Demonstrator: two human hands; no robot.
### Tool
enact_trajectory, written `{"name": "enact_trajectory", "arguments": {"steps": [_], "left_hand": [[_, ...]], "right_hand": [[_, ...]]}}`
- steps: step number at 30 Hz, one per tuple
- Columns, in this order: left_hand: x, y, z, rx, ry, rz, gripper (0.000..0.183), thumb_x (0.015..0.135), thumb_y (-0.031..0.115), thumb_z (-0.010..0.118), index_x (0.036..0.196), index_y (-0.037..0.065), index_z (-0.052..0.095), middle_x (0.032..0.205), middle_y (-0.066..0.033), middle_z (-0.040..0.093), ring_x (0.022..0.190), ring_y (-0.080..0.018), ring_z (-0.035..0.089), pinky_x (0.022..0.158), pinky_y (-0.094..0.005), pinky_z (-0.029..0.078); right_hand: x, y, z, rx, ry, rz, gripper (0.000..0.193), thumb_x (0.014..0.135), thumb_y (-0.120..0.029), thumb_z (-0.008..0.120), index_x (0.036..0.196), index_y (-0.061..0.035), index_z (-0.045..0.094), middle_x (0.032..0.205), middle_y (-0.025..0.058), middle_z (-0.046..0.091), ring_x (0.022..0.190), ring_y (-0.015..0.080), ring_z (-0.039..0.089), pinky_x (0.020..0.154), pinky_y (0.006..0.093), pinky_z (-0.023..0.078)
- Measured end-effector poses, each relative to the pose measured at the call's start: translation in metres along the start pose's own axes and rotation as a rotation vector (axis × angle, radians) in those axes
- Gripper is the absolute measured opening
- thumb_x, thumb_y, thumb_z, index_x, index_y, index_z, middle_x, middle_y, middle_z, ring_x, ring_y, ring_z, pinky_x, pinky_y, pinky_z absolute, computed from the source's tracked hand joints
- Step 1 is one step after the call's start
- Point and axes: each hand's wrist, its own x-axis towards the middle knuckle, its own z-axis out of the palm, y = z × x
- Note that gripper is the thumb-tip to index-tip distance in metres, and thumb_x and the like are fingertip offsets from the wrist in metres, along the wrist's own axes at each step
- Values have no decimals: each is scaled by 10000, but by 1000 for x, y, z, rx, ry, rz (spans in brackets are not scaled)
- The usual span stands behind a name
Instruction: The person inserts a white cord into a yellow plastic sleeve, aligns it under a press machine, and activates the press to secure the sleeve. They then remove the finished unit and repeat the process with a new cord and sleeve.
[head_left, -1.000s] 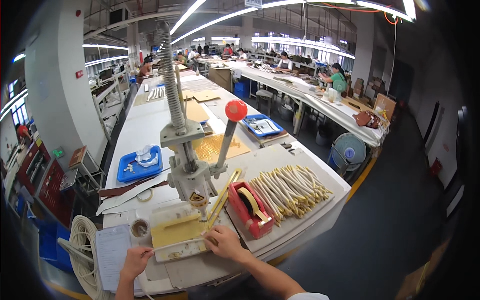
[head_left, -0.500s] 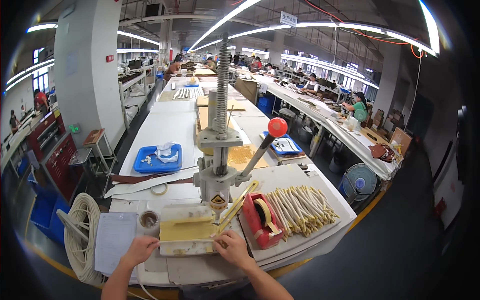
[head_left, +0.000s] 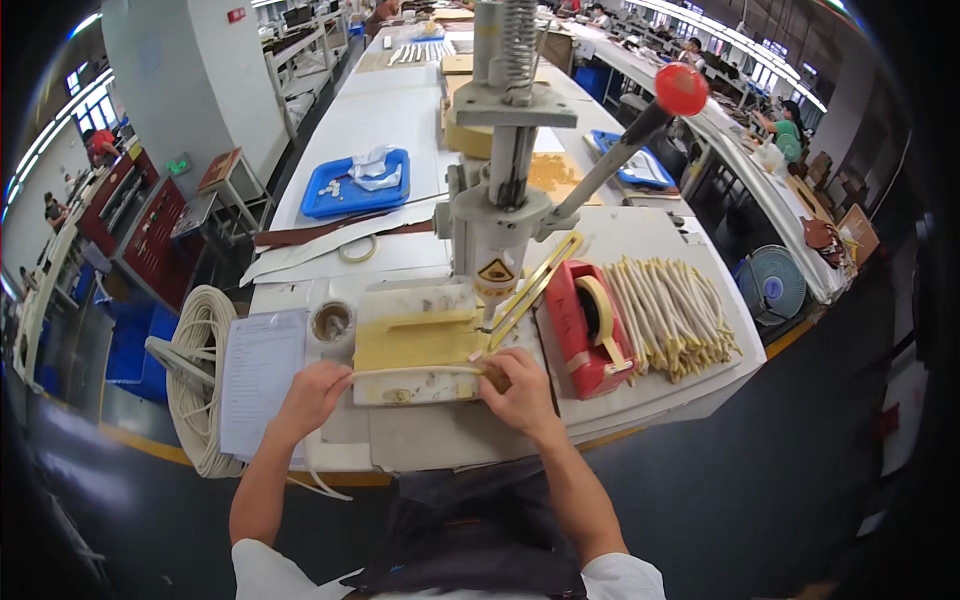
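A white cord (head_left: 420, 371) is stretched level across the front of a pale board with a yellow taped surface (head_left: 405, 350). My left hand (head_left: 318, 395) pinches the cord beside the board's left edge. At the board's right edge, my right hand (head_left: 522, 395) pinches the cord's other end, fingertips partly hidden. Just beyond the right hand, the tip of a grey lever press (head_left: 497, 225) with a red-knobbed handle (head_left: 681, 90) stands over the board. A yellow slotted strip (head_left: 540, 288) slants up beside the press. The cord's loose tail (head_left: 325, 489) hangs below my left hand.
Right of the press are a red tape dispenser (head_left: 585, 335) and a pile of white cord pieces with yellow ends (head_left: 670, 315). On the left are a tape roll (head_left: 332, 322), a printed sheet (head_left: 262, 375) and a large cord coil (head_left: 197, 400). A blue tray (head_left: 335, 205) sits farther back.
The view has tilted downward, so the table and press appear higher and my apron and sleeves show. Both hands still pinch the cord in front of the board.
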Motion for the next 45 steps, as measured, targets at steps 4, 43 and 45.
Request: {"name": "enact_trajectory", "arguments": {"steps": [4,43,45], "left_hand": [[-1,-2,1,16,28,10,144,909,102,713,996,-12,719,862,-176,688,801,-371,660,719,-419,531],[-6,-8,14,165,117,37,121,882,118,704,972,38,716,851,-137,682,810,-344,656,723,-440,524],[-5,-3,17,166,174,29,103,856,101,717,938,38,722,854,-135,693,809,-341,659,717,-436,523]], "right_hand": [[-2,1,1,44,-30,53,304,756,-36,703,1060,-41,717,968,128,661,869,311,669,761,391,557],[2,1,11,-100,60,-94,179,737,-81,764,913,-99,738,952,74,693,889,298,678,774,402,547],[0,-4,5,-62,34,-103,235,764,-84,760,998,-76,735,1012,113,688,908,308,680,796,402,554]]}}
